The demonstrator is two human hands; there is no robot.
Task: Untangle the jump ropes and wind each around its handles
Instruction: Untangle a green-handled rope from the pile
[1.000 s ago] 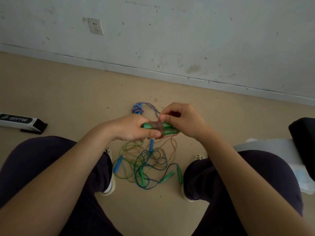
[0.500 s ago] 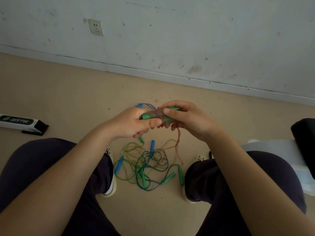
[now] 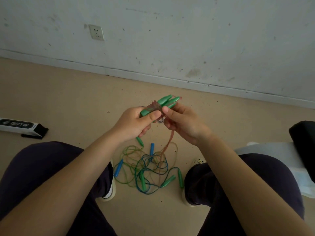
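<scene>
Green handles (image 3: 167,102) paired in left hand (image 3: 136,124) as a spool above the tangle (image 3: 146,167), right hand (image 3: 181,122) pinching pink rope (image 3: 168,142) to wind it.

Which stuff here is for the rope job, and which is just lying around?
For the job: green handles, pinkish rope, tangled ropes, left hand, right hand.
Just lying about: black-and-white box, wall socket.
</scene>
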